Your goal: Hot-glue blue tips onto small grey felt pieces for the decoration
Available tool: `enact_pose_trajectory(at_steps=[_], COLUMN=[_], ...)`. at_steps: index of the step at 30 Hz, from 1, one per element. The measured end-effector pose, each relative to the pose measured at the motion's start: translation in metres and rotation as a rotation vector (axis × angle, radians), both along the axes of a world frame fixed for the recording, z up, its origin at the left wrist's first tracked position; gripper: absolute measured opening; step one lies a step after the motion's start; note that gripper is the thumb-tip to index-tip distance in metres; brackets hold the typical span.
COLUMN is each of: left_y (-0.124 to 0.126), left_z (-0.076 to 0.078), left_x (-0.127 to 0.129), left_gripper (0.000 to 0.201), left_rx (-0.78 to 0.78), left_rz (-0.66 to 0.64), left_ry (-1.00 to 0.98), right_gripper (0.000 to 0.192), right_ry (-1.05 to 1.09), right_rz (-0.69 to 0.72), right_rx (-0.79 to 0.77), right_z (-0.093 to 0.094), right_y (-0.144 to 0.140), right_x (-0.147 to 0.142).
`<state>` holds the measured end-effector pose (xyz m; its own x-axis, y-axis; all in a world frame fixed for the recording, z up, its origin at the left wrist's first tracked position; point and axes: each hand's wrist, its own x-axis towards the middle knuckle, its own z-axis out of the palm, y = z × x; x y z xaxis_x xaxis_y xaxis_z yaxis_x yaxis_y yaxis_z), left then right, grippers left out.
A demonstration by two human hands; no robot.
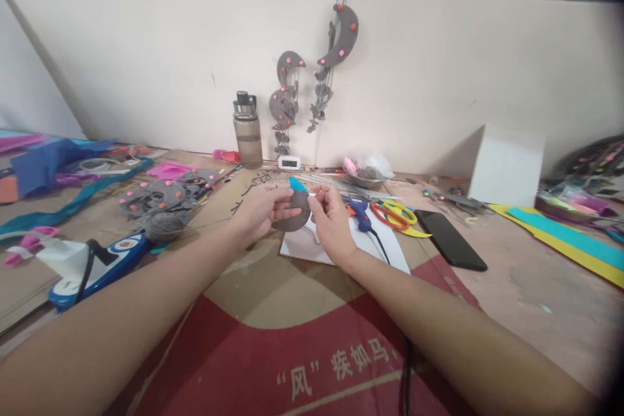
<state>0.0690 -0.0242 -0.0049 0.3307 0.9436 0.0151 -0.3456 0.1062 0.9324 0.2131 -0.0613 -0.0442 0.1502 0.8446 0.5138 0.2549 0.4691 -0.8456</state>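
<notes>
Both my hands meet over the middle of the table. My left hand (263, 209) grips a grey round felt piece (294, 216) from the left. My right hand (331, 220) pinches its upper right edge, where a small blue bit (297, 184) sticks up behind the felt. Under the hands lies a white sheet of paper (385, 248) on brown and red cardboard (273, 344). A blue hot glue gun (359, 213) lies just right of my right hand, its black cord running toward me.
Orange and yellow scissors (394, 213) and a black phone (449, 239) lie to the right. A pile of grey felt pieces (163, 198), a power strip (92, 266) and a water bottle (247, 130) stand left. Grey moon decorations (336, 39) hang on the wall. A white box (507, 166) stands at right.
</notes>
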Motion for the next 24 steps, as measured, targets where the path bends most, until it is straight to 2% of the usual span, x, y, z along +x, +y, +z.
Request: enact_pose_trajectory(at_steps=[3, 11, 24], left_y=[-0.0001, 0.0030, 0.0032], left_z=[0.0019, 0.0008, -0.0004], left_x=[0.0000, 0.0003, 0.0003], left_gripper=[0.008, 0.011, 0.007], left_rx=[-0.031, -0.038, -0.040], left_rz=[0.015, 0.007, -0.024], left_ry=[0.010, 0.001, -0.010], right_gripper=[0.018, 0.017, 0.016], right_ry=[-0.045, -0.063, -0.053], right_rz=[-0.034, -0.028, 0.015], right_rx=[0.045, 0.036, 0.041], right_z=[0.0009, 0.0018, -0.0016], right_y=[-0.0007, 0.0002, -0.0007], right_x=[-0.0005, 0.0009, 0.0015])
